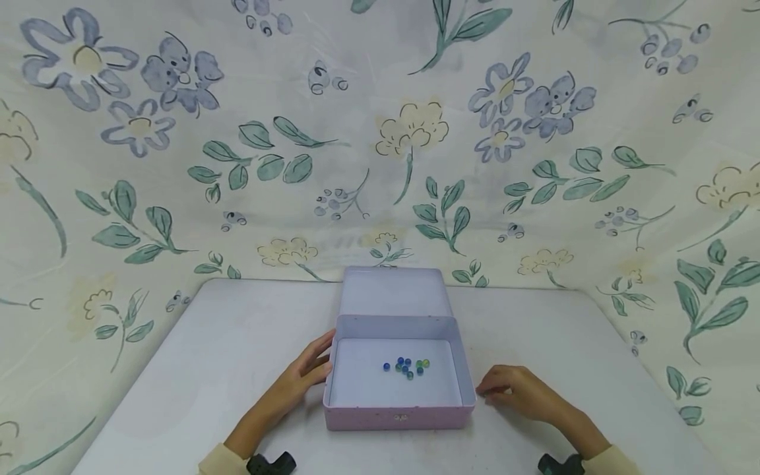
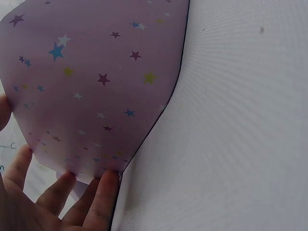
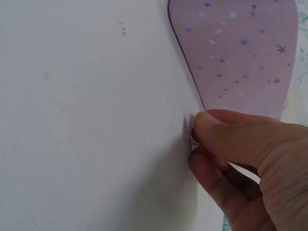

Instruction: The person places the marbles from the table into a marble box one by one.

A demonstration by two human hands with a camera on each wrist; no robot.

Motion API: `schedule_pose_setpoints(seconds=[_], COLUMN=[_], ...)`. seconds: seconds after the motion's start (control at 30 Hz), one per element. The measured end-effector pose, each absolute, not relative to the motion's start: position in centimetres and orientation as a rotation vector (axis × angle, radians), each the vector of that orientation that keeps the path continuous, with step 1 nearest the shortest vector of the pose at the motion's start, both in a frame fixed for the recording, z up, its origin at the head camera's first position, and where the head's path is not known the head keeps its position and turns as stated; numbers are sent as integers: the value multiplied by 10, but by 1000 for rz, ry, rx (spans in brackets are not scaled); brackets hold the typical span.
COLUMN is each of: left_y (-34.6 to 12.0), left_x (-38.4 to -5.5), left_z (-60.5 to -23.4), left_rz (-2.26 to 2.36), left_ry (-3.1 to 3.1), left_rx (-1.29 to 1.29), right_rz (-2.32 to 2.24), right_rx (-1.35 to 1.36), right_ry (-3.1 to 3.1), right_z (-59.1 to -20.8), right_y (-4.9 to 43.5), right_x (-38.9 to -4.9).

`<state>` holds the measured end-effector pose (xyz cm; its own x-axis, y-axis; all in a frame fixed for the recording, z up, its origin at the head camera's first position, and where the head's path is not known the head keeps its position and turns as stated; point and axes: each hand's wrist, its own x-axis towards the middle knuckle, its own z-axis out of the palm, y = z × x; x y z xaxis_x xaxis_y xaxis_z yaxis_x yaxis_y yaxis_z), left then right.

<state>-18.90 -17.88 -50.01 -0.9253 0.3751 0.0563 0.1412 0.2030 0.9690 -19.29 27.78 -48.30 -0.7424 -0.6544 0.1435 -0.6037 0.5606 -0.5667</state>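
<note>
A lilac hinged box point(image 1: 399, 418) with printed stars sits on the table, its lid point(image 1: 394, 290) swung back. Several blue and green glass marbles point(image 1: 406, 369) lie loose on its floor. At the box's left side, my left hand point(image 1: 303, 376) rests its fingertips against the wall; the left wrist view shows these extended fingers point(image 2: 103, 199) touching the starry side point(image 2: 96, 91). Beside the right wall is my right hand point(image 1: 519, 394), low over the tabletop. In the right wrist view its thumb and fingers pinch a small glassy marble point(image 3: 194, 137), mostly hidden by the fingertips.
The white table point(image 1: 237, 323) stretches out on both sides of the box. A flower-printed cloth point(image 1: 368, 132) hangs behind and around it. Dark wrist devices point(image 1: 271, 463) show at both cuffs.
</note>
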Motion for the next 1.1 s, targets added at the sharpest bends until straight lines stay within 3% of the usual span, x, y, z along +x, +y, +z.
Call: schedule_pose_setpoints(seconds=[0.77, 1.1], left_y=[-178, -179], left_x=[-187, -188], left_z=[-500, -501], left_rz=[1801, 1808], left_ry=[2288, 2289], left_rx=[453, 483], right_rz=[-1002, -1009], right_rx=[-1230, -1218], right_ry=[2766, 2741], right_z=[-492, -474], right_y=[278, 281], right_x=[-190, -192])
